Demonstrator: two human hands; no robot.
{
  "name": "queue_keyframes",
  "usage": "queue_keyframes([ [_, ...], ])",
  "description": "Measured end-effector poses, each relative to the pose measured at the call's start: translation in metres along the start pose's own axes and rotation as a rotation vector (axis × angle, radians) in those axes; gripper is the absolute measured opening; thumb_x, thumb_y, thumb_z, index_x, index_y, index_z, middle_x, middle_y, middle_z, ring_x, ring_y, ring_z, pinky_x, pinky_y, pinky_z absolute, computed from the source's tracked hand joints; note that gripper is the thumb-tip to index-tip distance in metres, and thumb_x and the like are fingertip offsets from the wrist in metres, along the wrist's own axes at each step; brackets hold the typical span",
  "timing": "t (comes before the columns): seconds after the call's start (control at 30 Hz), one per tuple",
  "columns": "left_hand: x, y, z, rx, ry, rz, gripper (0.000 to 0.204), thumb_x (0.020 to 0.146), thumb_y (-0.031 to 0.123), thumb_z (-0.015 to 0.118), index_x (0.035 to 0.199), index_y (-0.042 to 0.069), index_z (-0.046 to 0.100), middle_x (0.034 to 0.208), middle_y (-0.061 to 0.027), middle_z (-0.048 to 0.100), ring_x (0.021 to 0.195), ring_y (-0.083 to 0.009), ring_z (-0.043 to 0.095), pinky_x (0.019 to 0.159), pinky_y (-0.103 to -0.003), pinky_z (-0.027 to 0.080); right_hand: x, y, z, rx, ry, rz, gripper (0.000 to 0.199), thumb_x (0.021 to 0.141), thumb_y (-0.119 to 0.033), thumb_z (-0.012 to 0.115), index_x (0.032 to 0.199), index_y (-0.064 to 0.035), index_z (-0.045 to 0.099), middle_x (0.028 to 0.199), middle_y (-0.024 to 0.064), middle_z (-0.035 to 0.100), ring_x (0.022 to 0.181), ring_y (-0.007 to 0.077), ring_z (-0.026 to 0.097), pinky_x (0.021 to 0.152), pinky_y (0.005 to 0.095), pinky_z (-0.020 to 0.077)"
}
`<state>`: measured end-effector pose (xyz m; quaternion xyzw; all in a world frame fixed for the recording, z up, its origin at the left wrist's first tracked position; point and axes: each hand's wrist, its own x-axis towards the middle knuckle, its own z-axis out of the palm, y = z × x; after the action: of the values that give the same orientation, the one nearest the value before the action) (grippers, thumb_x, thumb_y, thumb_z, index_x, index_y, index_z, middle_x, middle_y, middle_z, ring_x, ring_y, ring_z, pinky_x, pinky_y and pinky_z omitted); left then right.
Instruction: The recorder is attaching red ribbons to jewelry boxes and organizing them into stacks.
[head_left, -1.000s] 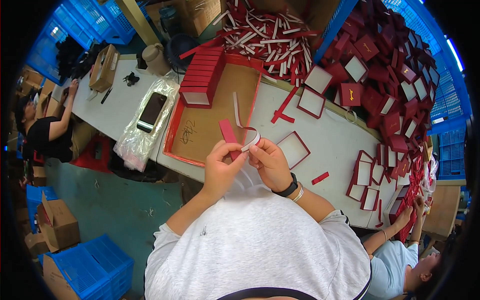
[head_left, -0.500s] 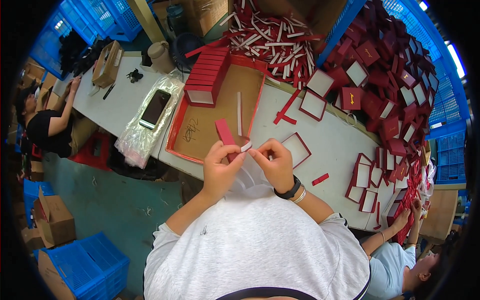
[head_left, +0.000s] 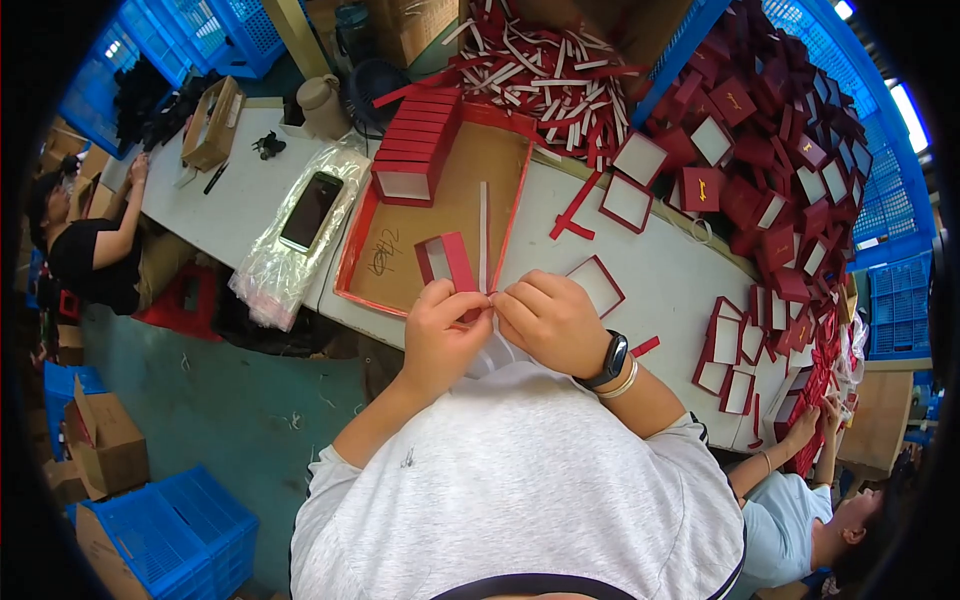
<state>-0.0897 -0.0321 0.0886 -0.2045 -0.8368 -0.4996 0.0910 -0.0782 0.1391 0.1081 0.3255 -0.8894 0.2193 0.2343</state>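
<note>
My left hand (head_left: 445, 330) is closed around a small red box frame (head_left: 450, 260) with a pale inside, tilted above the cardboard tray. A narrow white strip (head_left: 484, 225) stretches away from my fingers over the tray. My right hand (head_left: 548, 318) pinches at the strip's near end, its fingertips meeting those of my left hand. Both hands hide that end and the box's lower part. Just beyond my right hand, a red-edged open box part (head_left: 598, 285) lies on the white table (head_left: 660, 290).
A red-rimmed tray (head_left: 400, 305) holds a row of red boxes (head_left: 418, 140). Behind lies a heap of red and white strips (head_left: 560, 85); many red boxes (head_left: 740, 150) pile at right. A phone (head_left: 311, 212) rests on plastic bags at left. Two people work nearby.
The strip's curled near end has gone from sight between my fingers. My right hand has turned, its back now upward and closer to my left. The box has tilted, showing its pale inside.
</note>
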Motion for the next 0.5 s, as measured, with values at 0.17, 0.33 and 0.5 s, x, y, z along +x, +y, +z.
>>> queue_keyframes([
  [0.17,-0.004,-0.001,-0.004,-0.081,-0.006,-0.060,0.011,0.067,0.003,0.068,0.077,0.004,0.065,0.070,-0.0071,0.050,0.064,-0.0205,0.051,0.054,-0.030,0.044,0.003,-0.006,0.003,0.013,0.009,0.032,0.018,0.065,-0.004,0.066,0.082,-0.0040,0.062,0.074,0.0034,0.059,0.066,0.0183,0.056,0.054,0.0294,0.0470],
  [0.33,-0.005,0.000,-0.019,-0.279,-0.046,-0.157,0.007,0.069,-0.001,0.065,0.076,0.002,0.064,0.070,-0.0045,0.049,0.062,-0.0138,0.051,0.055,-0.026,0.042,-0.006,0.001,0.001,0.212,0.120,0.363,0.009,0.070,-0.002,0.064,0.079,-0.0010,0.061,0.072,0.0049,0.060,0.063,0.0158,0.056,0.055,0.0260,0.0459],
  [0.5,0.016,-0.031,-0.060,-0.335,0.104,-0.137,0.008,0.069,-0.004,0.065,0.075,-0.001,0.062,0.074,-0.0034,0.051,0.065,-0.0102,0.050,0.059,-0.022,0.039,-0.069,0.035,-0.025,0.544,0.358,0.965,0.013,0.077,-0.005,0.065,0.089,-0.0008,0.063,0.074,0.0016,0.059,0.061,0.0084,0.052,0.055,0.0204,0.0422],
])
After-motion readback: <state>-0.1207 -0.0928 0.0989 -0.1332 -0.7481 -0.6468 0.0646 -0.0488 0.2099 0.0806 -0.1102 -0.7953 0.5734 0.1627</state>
